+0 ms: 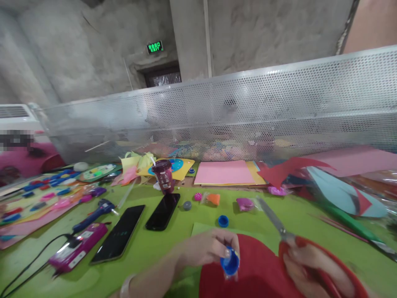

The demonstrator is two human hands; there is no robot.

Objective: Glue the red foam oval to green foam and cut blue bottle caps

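My left hand (207, 248) pinches a blue bottle cap (230, 265) between thumb and fingers, its hollow side towards me. Below it lies a red paper piece (257, 269) with a rounded edge. My right hand (319, 267) is wrapped round the orange-red handles of a pair of scissors (274, 215), whose blades look closed and point away to the upper left. A second blue cap (223, 221) rests on the green table just beyond my left hand. Behind it are an orange clay packet (213, 199) and a purple clay packet (245, 204).
To the left lie two phones (163, 211), a glue gun (94, 215) and a purple power strip (79, 248) with a cable. A lidded cup (164, 176) with a straw stands behind them. Coloured paper sheets (225, 172) line the back before a perforated metal panel (248, 111).
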